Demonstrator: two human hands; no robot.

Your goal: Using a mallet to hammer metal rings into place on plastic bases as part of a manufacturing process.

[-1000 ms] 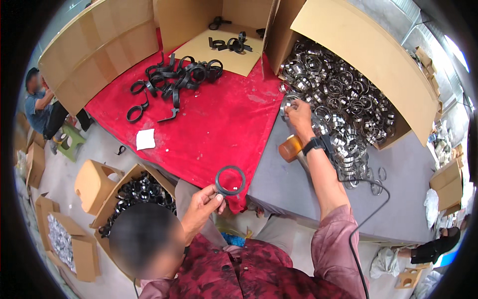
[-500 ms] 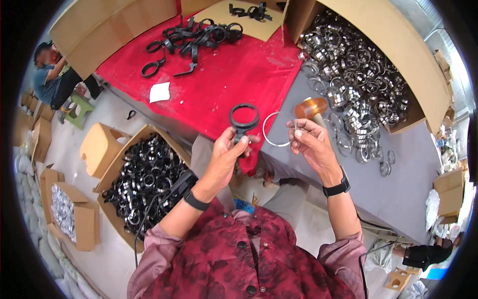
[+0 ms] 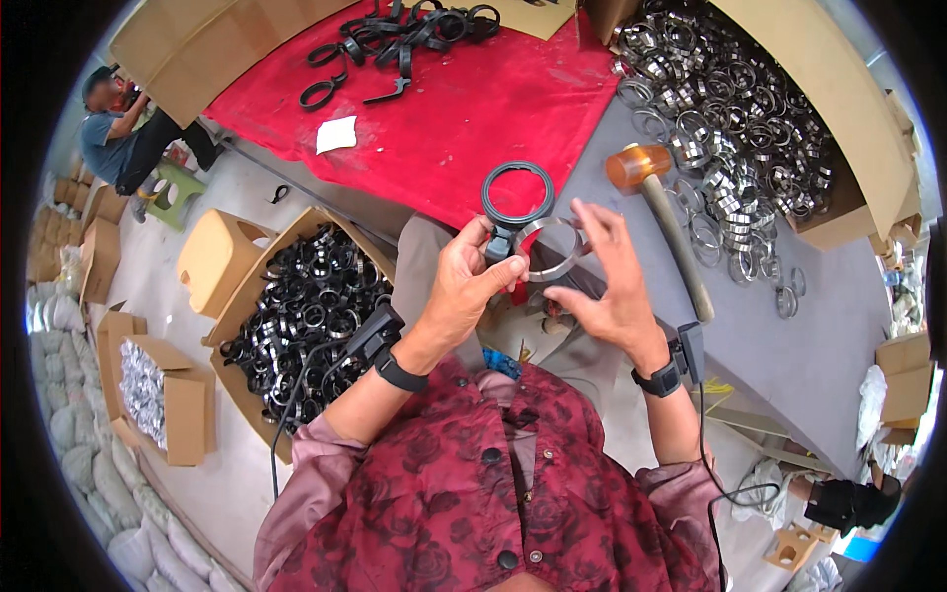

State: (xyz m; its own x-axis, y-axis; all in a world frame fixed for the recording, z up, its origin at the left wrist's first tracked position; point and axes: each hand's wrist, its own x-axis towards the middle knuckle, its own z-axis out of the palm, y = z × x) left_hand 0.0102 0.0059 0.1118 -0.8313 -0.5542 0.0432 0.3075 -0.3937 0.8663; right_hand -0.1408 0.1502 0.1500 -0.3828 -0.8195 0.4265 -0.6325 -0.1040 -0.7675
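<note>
Black ring meets metal ring — fitting step in hand.
The left hand (image 3: 464,291) grips the black clamp ring (image 3: 517,197) by its tab; just right, the right hand (image 3: 607,286) pinches the metal ring (image 3: 548,249) against it — next, squaring the two calls for care.

Orange-headed mallet (image 3: 659,205) on grey table (image 3: 809,365); white paper (image 3: 336,134) on red cloth (image 3: 493,109).

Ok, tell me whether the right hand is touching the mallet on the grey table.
Apart. The head view shows the right hand raised at the silver metal ring, with bare grey table between it and the orange-headed mallet.
</note>
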